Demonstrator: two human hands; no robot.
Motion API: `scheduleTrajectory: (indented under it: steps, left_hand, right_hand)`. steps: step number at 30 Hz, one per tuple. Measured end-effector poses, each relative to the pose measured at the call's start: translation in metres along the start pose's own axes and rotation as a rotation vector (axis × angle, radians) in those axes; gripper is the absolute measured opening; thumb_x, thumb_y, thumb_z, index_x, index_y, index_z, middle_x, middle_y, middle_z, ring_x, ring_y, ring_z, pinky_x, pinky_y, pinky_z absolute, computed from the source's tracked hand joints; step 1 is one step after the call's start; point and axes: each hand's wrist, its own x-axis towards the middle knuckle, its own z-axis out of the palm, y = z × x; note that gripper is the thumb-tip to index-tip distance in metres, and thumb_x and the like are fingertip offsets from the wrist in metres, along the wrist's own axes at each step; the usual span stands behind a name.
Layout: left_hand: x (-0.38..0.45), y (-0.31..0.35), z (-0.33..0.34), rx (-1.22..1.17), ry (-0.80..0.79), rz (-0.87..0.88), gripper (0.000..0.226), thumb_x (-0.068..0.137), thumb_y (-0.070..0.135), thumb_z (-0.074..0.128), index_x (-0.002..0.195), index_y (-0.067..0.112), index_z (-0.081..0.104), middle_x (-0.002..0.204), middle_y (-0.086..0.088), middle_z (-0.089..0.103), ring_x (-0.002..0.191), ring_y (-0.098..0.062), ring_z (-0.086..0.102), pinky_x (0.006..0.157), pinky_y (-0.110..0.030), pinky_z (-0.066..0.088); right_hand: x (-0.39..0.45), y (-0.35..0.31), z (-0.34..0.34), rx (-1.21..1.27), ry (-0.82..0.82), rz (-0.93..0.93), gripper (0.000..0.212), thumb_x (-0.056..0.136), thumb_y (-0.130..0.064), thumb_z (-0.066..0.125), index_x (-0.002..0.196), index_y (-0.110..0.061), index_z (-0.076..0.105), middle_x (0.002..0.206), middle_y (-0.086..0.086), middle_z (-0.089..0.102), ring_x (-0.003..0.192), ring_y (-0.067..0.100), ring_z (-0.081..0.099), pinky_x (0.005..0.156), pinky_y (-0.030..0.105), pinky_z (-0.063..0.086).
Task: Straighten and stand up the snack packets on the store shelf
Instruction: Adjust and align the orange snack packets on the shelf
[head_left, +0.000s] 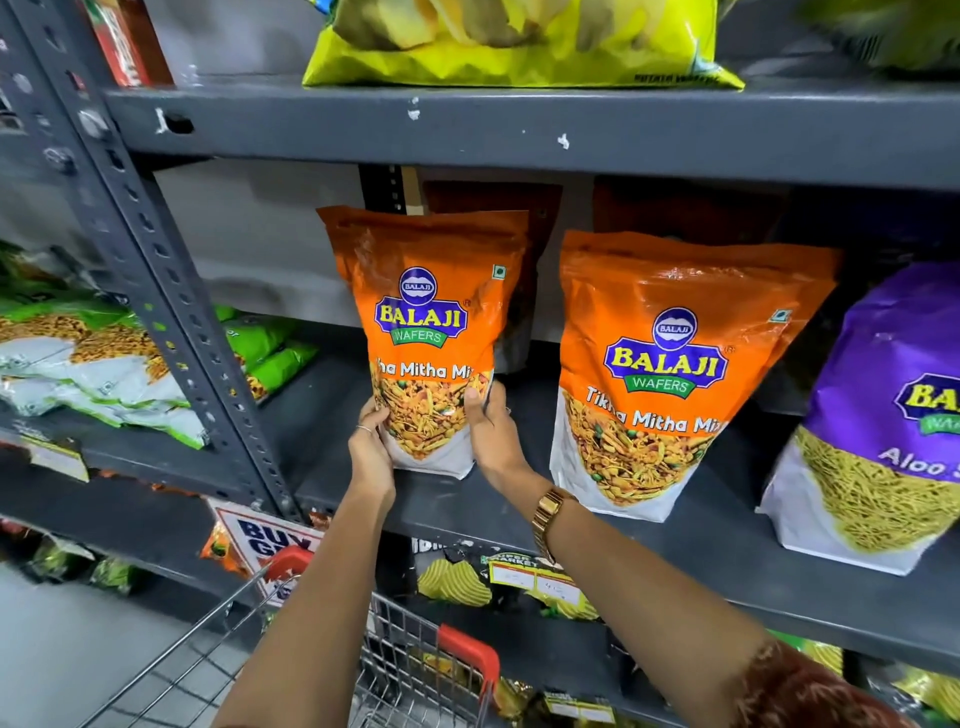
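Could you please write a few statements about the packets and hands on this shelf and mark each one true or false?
1. Both hands hold the same orange packet. True: the left hand and the right hand grip its lower sides.
2. A second orange packet stands to the right of the held one. True.
3. The purple packet is between the two orange ones. False: it stands at the far right, past both.
4. The watch is on the left wrist. False: it is on the right wrist.
5. The yellow bag sits on the shelf below the hands. False: it lies on the shelf above.
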Motion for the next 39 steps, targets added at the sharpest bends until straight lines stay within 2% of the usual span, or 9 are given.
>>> scheduleTrajectory:
  steps: [9,14,18,20,23,28,32,36,39]
  left_hand:
    - [0.003,-0.002,0.003,0.060,0.027,0.008,0.030,0.088,0.011,0.032,0.111,0.009,0.051,0.103,-0.002,0.060,0.100,-0.019,0.054,0.079,-0.027,0.045]
    - [-0.010,0.002,0.012,0.074,0.242,0.062,0.040,0.089,0.012,0.039,0.129,0.008,0.045,0.134,-0.014,0.049,0.120,-0.024,0.048,0.098,-0.035,0.040]
    - [-0.048,0.007,0.029,0.447,0.451,0.433,0.025,0.086,0.014,0.049,0.102,-0.002,0.060,0.098,-0.012,0.060,0.081,-0.007,0.054,0.080,-0.024,0.045]
    - [-0.070,0.012,0.040,0.690,0.437,0.616,0.025,0.082,0.015,0.049,0.089,-0.005,0.062,0.087,-0.017,0.060,0.072,-0.018,0.052,0.064,-0.021,0.039]
    - [-0.097,0.020,0.062,0.937,0.337,0.797,0.027,0.081,0.018,0.050,0.081,-0.006,0.061,0.087,-0.029,0.062,0.077,-0.038,0.056,0.064,-0.032,0.035]
    - [-0.146,0.032,0.118,1.082,0.137,1.131,0.027,0.080,0.022,0.047,0.077,-0.001,0.061,0.079,-0.024,0.064,0.079,-0.030,0.052,0.072,-0.039,0.039]
    - [-0.181,0.037,0.168,1.108,0.095,1.346,0.024,0.079,0.022,0.049,0.091,0.004,0.060,0.093,-0.023,0.066,0.095,-0.029,0.053,0.080,-0.043,0.044]
    - [-0.219,0.040,0.212,1.186,0.103,1.550,0.041,0.073,0.026,0.056,0.111,0.011,0.048,0.116,-0.020,0.061,0.111,-0.023,0.041,0.093,-0.046,0.041]
    - [-0.248,0.042,0.237,1.279,0.135,1.593,0.058,0.071,0.029,0.059,0.122,0.011,0.040,0.133,-0.007,0.037,0.122,-0.024,0.034,0.097,-0.059,0.039]
  right_hand:
    - [-0.001,-0.001,-0.008,-0.062,-0.056,-0.002,0.038,0.096,-0.039,0.035,0.126,-0.016,0.034,0.128,0.013,0.056,0.117,0.032,0.052,0.100,0.049,0.043]
    - [-0.018,-0.005,-0.018,-0.183,0.088,-0.092,0.050,0.096,-0.035,0.038,0.140,-0.013,0.028,0.136,0.016,0.051,0.126,0.031,0.046,0.105,0.047,0.041]
    - [-0.051,-0.021,-0.040,-0.119,0.263,-0.337,0.028,0.094,-0.026,0.045,0.116,-0.013,0.054,0.106,0.010,0.068,0.096,0.023,0.063,0.082,0.049,0.054]
    - [-0.068,-0.031,-0.058,-0.114,0.326,-0.422,0.023,0.091,-0.026,0.046,0.104,-0.011,0.058,0.090,0.006,0.068,0.080,0.018,0.063,0.071,0.045,0.055]
    - [-0.092,-0.048,-0.090,-0.230,0.421,-0.651,0.021,0.088,-0.025,0.047,0.092,-0.009,0.060,0.082,0.005,0.063,0.077,0.013,0.052,0.070,0.036,0.046]
    - [-0.125,-0.074,-0.159,-0.551,0.693,-0.993,0.021,0.080,-0.022,0.052,0.096,-0.008,0.055,0.097,0.018,0.061,0.093,0.022,0.043,0.082,0.036,0.036]
    - [-0.155,-0.095,-0.221,-0.676,0.863,-1.109,0.033,0.079,-0.027,0.055,0.106,-0.012,0.043,0.117,0.006,0.040,0.107,0.026,0.039,0.095,0.043,0.033]
    - [-0.182,-0.115,-0.273,-0.846,1.031,-1.084,0.047,0.080,-0.031,0.054,0.118,-0.010,0.037,0.130,0.008,0.037,0.119,0.030,0.032,0.103,0.053,0.029]
    - [-0.203,-0.125,-0.307,-1.023,1.076,-0.940,0.061,0.080,-0.035,0.054,0.128,-0.006,0.030,0.135,0.023,0.046,0.127,0.036,0.024,0.106,0.063,0.019]
